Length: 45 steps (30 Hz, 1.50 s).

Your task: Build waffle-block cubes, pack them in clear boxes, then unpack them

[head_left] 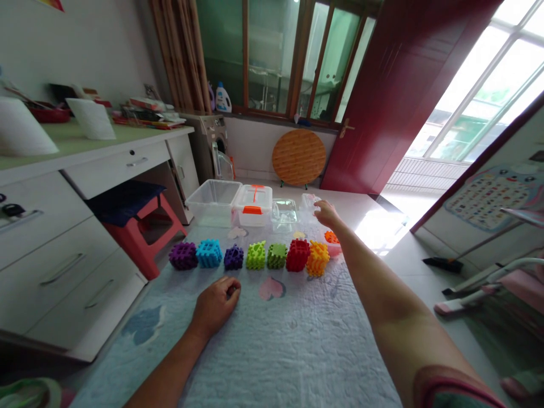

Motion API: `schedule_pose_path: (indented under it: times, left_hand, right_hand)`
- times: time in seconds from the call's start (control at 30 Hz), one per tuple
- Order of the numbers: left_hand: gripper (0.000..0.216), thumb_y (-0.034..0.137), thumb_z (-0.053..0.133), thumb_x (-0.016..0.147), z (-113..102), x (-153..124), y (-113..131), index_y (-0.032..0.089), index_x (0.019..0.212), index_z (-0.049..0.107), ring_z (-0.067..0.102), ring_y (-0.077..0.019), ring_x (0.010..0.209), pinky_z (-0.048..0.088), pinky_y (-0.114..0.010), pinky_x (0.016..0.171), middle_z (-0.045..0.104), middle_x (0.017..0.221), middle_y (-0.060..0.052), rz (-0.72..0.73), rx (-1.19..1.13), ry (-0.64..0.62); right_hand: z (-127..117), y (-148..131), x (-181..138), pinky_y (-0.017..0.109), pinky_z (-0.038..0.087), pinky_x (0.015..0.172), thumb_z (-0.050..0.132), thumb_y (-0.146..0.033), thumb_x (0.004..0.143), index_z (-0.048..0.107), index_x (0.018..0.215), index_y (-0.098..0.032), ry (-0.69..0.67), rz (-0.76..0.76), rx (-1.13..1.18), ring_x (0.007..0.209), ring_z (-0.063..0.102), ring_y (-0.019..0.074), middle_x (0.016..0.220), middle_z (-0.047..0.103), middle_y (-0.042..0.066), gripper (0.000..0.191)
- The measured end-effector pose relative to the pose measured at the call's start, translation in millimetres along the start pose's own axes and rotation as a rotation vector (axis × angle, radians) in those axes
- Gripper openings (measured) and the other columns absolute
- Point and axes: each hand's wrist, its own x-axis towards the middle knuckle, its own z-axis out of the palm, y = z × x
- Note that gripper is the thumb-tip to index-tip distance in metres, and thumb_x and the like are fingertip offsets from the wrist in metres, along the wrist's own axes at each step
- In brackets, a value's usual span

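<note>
- Head view: the right hand (327,214) is stretched far out at the end of a straight arm, beyond and just right of the red toothed plastic cube (298,255). Its fingers (318,207) lie against a small clear plastic container (308,202). I cannot tell whether they close around it or only touch it.
- The small clear plastic container stands on the pale blue quilted mat (297,340), at the right end of a line of boxes behind the red cube.
- Left of it in that line are a small clear lidded box (284,214), a clear box with an orange latch and handle (252,205), and a large open clear tub (211,201).
- The left hand (216,300) rests on the mat in front of and left of the red cube, with its fingers curled into a loose fist holding nothing.
- The red cube sits in a row of toothed cubes. To its left are a dark green cube (276,255), a lime cube (255,255), a small violet cube (233,257), a blue cube (209,253) and a purple cube (182,255).
- An orange-and-yellow cube (317,258) touches the red cube on its right.
- A pink bowl of orange pieces (332,243) sits just behind and right of the red cube, under the right forearm.
</note>
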Motion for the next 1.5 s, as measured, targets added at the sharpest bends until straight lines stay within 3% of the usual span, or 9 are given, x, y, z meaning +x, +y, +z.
schedule_pose_path:
  times: [0.27,0.43,0.6,0.77,0.93,1.03,1.13,1.27,1.5]
  left_hand:
    - [0.019,0.033,0.050,0.083,-2.5,-0.1,2.7,0.022,0.078,0.065,0.060,-0.0189,0.072,0.044,-0.029,0.069,0.064,0.076,-0.002,0.016,-0.044,0.028]
    - [0.032,0.046,0.050,0.089,-11.1,-5.3,7.5,0.019,0.081,0.065,0.059,-0.0181,0.075,0.046,-0.028,0.073,0.064,0.079,-0.003,0.055,-0.321,0.091]
    - [0.050,0.058,0.040,0.092,-10.8,-12.5,12.0,0.016,0.104,0.064,0.058,-0.0170,0.076,0.047,-0.028,0.071,0.064,0.084,-0.005,-0.049,-0.697,0.025]
    - [0.052,0.061,0.050,0.086,-8.4,-15.1,18.1,0.016,0.111,0.058,0.060,-0.0170,0.076,0.047,-0.027,0.069,0.065,0.089,-0.005,-0.080,-0.959,-0.141]
    - [0.046,0.050,0.067,0.076,-7.9,-15.8,21.2,0.015,0.106,0.058,0.061,-0.0160,0.074,0.046,-0.025,0.066,0.064,0.083,-0.003,-0.099,-0.950,-0.172]
    - [0.048,0.050,0.068,0.076,-6.0,-17.4,22.7,0.016,0.107,0.057,0.060,-0.0149,0.065,0.044,-0.024,0.059,0.063,0.074,0.000,-0.152,-0.984,-0.156]
    - [0.051,0.052,0.069,0.075,-5.9,-20.2,26.5,0.017,0.108,0.054,0.057,-0.0128,0.055,0.040,-0.022,0.052,0.060,0.068,0.003,-0.202,-1.048,-0.179]
    - [0.051,0.052,0.067,0.077,-9.1,-24.4,31.2,0.017,0.110,0.052,0.041,-0.0067,0.039,0.028,-0.018,0.041,0.053,0.056,0.008,-0.217,-1.054,-0.196]
    - [0.051,0.045,0.061,0.082,-11.5,-30.1,29.0,0.016,0.122,0.049,0.043,-0.0082,0.038,0.035,-0.018,0.044,0.051,0.048,0.009,-0.166,-1.045,-0.307]
  right_hand:
    - [-82.0,-32.2,-70.7,0.041,0.048,0.096,0.051,-0.021,0.084,0.069,0.110,-0.020,0.348,-0.252,0.367,0.112,0.058,0.0240,0.122,0.065,0.008,0.032]
    - [-108.5,-65.5,-169.9,0.043,0.055,0.084,0.052,-0.025,0.089,0.068,0.114,-0.034,0.281,-0.367,0.540,0.112,0.059,0.0239,0.122,0.065,0.003,0.031]
    - [-64.4,-84.2,-243.0,0.054,0.047,0.101,0.053,-0.019,0.090,0.060,0.127,-0.043,0.018,-0.495,0.575,0.116,0.057,0.0260,0.124,0.066,0.000,0.044]
    - [-14.5,-85.7,-273.8,0.052,0.046,0.102,0.050,-0.014,0.088,0.060,0.128,-0.040,-0.181,-0.567,0.612,0.116,0.056,0.0252,0.124,0.066,0.002,0.048]
    - [7.0,-82.0,-279.1,0.046,0.045,0.099,0.054,-0.019,0.085,0.066,0.104,-0.031,-0.015,-0.321,0.727,0.121,0.052,0.0249,0.130,0.060,0.006,0.025]
    - [22.3,-83.7,-280.7,0.033,0.049,0.070,0.057,-0.031,0.085,0.059,0.100,-0.025,0.107,-0.063,0.767,0.082,0.059,0.0199,0.091,0.061,0.005,0.017]
    - [37.7,-86.4,-283.1,0.027,0.035,0.053,0.057,-0.037,0.086,0.052,0.103,-0.023,0.017,0.045,0.817,0.053,0.041,0.0131,0.061,0.041,-0.007,0.023]
    - [50.8,-85.5,-282.6,0.025,0.028,0.051,0.053,-0.040,0.088,0.048,0.102,-0.023,-0.041,0.107,0.973,0.052,0.033,0.0113,0.060,0.030,-0.009,0.022]
    - [53.4,-79.2,-276.3,0.025,0.031,0.050,0.049,-0.045,0.088,0.048,0.104,-0.023,-0.126,0.178,1.156,0.055,0.040,0.0119,0.069,0.047,-0.005,0.027]
